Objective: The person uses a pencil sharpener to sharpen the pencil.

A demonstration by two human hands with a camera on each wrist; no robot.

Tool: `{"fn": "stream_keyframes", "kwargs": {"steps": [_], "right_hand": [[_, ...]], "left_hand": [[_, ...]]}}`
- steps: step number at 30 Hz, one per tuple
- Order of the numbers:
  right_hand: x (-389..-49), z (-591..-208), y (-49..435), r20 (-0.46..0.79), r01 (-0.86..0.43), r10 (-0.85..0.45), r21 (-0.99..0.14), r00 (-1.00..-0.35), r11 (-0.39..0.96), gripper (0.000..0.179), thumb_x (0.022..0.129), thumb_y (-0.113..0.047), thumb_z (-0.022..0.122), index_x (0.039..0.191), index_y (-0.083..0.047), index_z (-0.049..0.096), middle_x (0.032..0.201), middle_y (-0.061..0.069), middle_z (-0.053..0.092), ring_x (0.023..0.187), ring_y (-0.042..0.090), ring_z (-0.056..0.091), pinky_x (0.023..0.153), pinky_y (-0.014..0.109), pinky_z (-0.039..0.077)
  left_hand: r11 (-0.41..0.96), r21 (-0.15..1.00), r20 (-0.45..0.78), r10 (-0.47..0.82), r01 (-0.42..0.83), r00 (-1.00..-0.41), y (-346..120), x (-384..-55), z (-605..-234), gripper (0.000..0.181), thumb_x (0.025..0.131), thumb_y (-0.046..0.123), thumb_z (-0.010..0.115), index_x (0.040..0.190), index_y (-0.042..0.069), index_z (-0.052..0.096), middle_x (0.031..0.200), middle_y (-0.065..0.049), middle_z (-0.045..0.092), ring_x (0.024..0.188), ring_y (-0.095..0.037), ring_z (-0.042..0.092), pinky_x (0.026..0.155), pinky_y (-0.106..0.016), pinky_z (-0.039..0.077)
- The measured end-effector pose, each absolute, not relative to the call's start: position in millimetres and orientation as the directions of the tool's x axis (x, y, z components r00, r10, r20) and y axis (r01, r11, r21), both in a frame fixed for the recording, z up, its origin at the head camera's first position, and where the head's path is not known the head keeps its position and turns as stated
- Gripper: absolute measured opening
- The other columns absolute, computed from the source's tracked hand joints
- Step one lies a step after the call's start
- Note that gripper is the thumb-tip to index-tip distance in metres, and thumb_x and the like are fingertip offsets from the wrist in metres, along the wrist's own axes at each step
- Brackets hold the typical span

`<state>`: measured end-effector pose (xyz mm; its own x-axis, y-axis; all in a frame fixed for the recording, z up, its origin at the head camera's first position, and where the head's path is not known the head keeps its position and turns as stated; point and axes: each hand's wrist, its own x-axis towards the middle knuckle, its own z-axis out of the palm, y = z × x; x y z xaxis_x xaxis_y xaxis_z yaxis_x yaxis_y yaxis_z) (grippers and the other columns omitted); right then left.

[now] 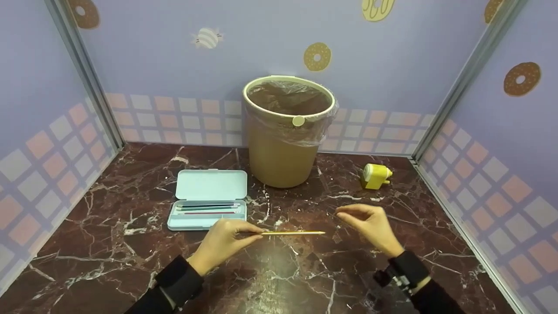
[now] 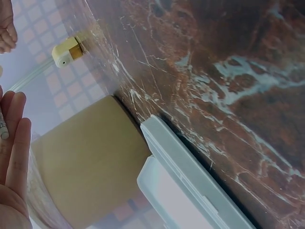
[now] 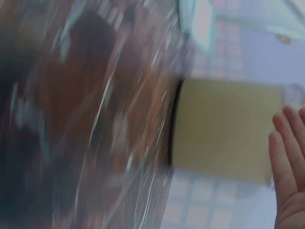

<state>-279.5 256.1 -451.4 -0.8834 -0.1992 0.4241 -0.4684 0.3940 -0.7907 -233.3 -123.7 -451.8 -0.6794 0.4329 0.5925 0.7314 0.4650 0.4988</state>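
Between thumb and fingertips my left hand (image 1: 226, 242) pinches one end of a yellow pencil (image 1: 296, 233), held level over the table with its pointed end to the right. The pencil's other end (image 2: 4, 132) shows at the left edge of the left wrist view. My right hand (image 1: 368, 224) hovers to the right of the pencil tip, apart from it and holding nothing. In the right wrist view, its fingers (image 3: 284, 164) look fairly straight. Behind my left hand lies an open light-blue pencil case (image 1: 211, 183) with several pencils (image 1: 209, 206) inside.
A tan waste bin (image 1: 283, 152) lined with a clear bag stands at the back middle. The yellow pencil sharpener (image 1: 375, 176), with a crank, sits at the back right. Patterned walls (image 1: 165, 52) close off the marble-look table (image 1: 130, 257) at the back and sides.
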Motion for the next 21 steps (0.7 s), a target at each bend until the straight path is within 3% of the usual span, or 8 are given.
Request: {"fn": "stream_keyframes", "kwargs": {"steps": [4, 7, 9, 13, 16, 21], "right_hand": [[-301, -453, 280, 0.45, -0.458, -0.174, -0.663, -0.876, 0.592, 0.025, 0.082, -0.015, 0.085, 0.106, -0.008, 0.079, 0.105, 0.011, 0.08, 0.09, 0.016, 0.078, 0.08, 0.021, 0.061], [-320, -454, 301, 0.47, -0.45, -0.191, -0.533, -0.862, 0.716, 0.031, 0.08, -0.015, 0.086, 0.109, -0.005, 0.078, 0.108, 0.015, 0.079, 0.092, 0.028, 0.078, 0.083, 0.033, 0.063], [-332, -454, 315, 0.476, -0.446, -0.215, -0.452, -0.853, 0.772, 0.034, 0.081, -0.015, 0.085, 0.112, -0.002, 0.076, 0.108, 0.02, 0.078, 0.084, 0.033, 0.078, 0.077, 0.043, 0.063], [-352, -452, 343, 0.457, -0.421, -0.248, -0.328, -0.854, 0.846, 0.04, 0.085, -0.015, 0.082, 0.118, 0.002, 0.072, 0.112, 0.026, 0.075, 0.079, 0.038, 0.076, 0.074, 0.053, 0.06], [-362, -446, 359, 0.422, -0.386, -0.249, -0.28, -0.872, 0.879, 0.045, 0.087, -0.016, 0.08, 0.125, 0.004, 0.068, 0.12, 0.029, 0.072, 0.094, 0.045, 0.074, 0.083, 0.059, 0.058], [-377, -438, 377, 0.38, -0.364, -0.267, -0.212, -0.886, 0.907, 0.054, 0.086, -0.014, 0.08, 0.131, 0.008, 0.061, 0.124, 0.032, 0.068, 0.102, 0.048, 0.069, 0.088, 0.062, 0.055]], "left_hand": [[0.464, 0.492, 0.595, 0.438, 0.737, -0.673, -125, -234, -453, 0.013, 0.084, 0.008, 0.08, 0.097, 0.009, 0.081, 0.089, -0.005, 0.081, 0.075, -0.014, 0.076, 0.072, -0.023, 0.061], [0.463, 0.482, 0.601, 0.443, 0.744, -0.665, -127, -234, -454, 0.013, 0.084, 0.008, 0.081, 0.097, 0.009, 0.081, 0.09, -0.004, 0.081, 0.076, -0.014, 0.076, 0.072, -0.022, 0.061], [0.457, 0.479, 0.606, 0.446, 0.75, -0.659, -128, -235, -455, 0.014, 0.083, 0.006, 0.081, 0.097, 0.009, 0.081, 0.089, -0.005, 0.082, 0.075, -0.014, 0.077, 0.071, -0.024, 0.062], [0.455, 0.473, 0.612, 0.447, 0.755, -0.653, -130, -234, -457, 0.014, 0.083, 0.006, 0.081, 0.097, 0.008, 0.081, 0.088, -0.004, 0.082, 0.075, -0.014, 0.077, 0.07, -0.028, 0.062], [0.472, 0.467, 0.603, 0.449, 0.748, -0.66, -131, -233, -457, 0.014, 0.084, 0.008, 0.081, 0.097, 0.01, 0.081, 0.089, -0.003, 0.082, 0.076, -0.015, 0.077, 0.072, -0.027, 0.062], [0.498, 0.476, 0.576, 0.448, 0.725, -0.684, -131, -231, -455, 0.014, 0.085, 0.011, 0.08, 0.098, 0.011, 0.081, 0.09, -0.003, 0.082, 0.077, -0.014, 0.077, 0.073, -0.025, 0.061]]}}
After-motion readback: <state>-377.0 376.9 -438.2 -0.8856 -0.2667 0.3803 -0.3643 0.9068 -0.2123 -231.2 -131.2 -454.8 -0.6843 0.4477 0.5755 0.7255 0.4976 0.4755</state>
